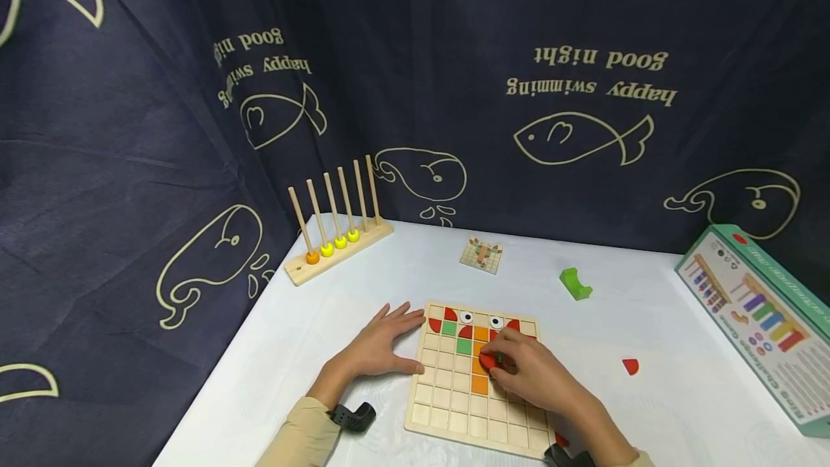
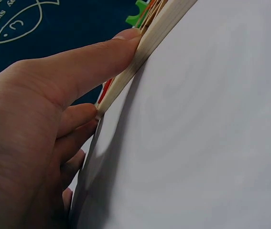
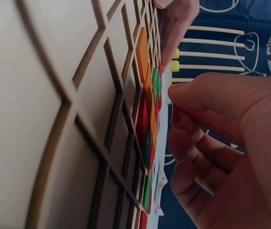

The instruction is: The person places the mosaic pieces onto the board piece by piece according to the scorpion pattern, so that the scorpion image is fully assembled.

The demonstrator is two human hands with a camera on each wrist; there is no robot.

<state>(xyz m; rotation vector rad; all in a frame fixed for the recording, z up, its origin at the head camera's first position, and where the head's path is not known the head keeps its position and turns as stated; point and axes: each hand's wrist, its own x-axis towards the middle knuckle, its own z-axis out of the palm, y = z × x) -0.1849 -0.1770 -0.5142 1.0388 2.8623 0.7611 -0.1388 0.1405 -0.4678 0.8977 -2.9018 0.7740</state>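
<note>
A wooden grid board (image 1: pixel 459 421) lies on the table, its upper cells filled with red, green and orange pieces and two eye pieces. My left hand (image 1: pixel 379 348) rests at the board's left side. Its thumb (image 2: pixel 92 67) and fingertips touch the wooden edge, fingers spread and fairly straight. Over the middle of the board, my right hand (image 1: pixel 534 373) pinches a red piece (image 3: pixel 175 113) between thumb and fingers. In the head view, that hand covers part of the right half of the pattern. An orange square (image 1: pixel 479 385) sits in a cell just below the pinched piece.
A pattern card (image 1: pixel 481 255) lies behind the board. At the back left stands a peg rack (image 1: pixel 340 251) with orange and yellow beads. A green curved block (image 1: pixel 575 284) and a loose red piece (image 1: pixel 631 366) lie to the right, near a toy box (image 1: pixel 755 323).
</note>
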